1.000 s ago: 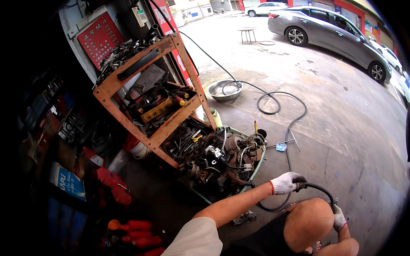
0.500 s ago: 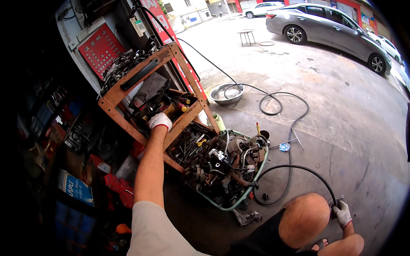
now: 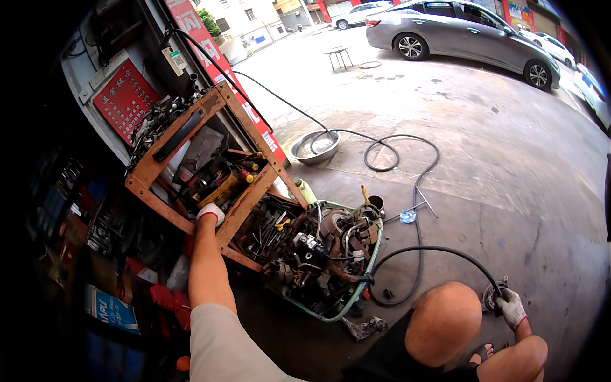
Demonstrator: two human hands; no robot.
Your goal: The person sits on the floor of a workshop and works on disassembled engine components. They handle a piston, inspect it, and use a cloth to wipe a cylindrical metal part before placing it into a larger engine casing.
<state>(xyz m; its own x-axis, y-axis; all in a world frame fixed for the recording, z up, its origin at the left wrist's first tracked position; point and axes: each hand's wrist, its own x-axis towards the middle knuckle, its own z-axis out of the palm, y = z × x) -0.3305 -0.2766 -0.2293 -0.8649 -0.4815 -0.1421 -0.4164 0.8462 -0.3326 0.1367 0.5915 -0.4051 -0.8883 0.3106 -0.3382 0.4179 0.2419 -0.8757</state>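
Note:
My left hand (image 3: 211, 215), in a white glove with a red cuff, reaches into the middle shelf of a rust-orange tool cart (image 3: 247, 207). Its fingers are hidden among the shelf's contents, so what they touch does not show. Yellow and red tool handles (image 3: 248, 176) lie on that shelf, just beyond the hand. At the lower right my right hand (image 3: 511, 308), in a soiled white glove, is closed round the end of a black hose (image 3: 439, 247). A round metal part (image 3: 488, 299) sits on the ground against that hand, partly covered by it.
A green-rimmed tub (image 3: 324, 318) heaped with used metal parts stands beside the cart. The hose loops over the concrete toward a metal basin (image 3: 315, 156). A T-shaped metal bar (image 3: 428, 202) lies near the hose. Farther off are a stool (image 3: 339, 57) and a grey car (image 3: 461, 32).
The view has turned a little to the right. My left hand has moved slightly lower at the cart's middle shelf. My right hand stays on the hose by the metal part.

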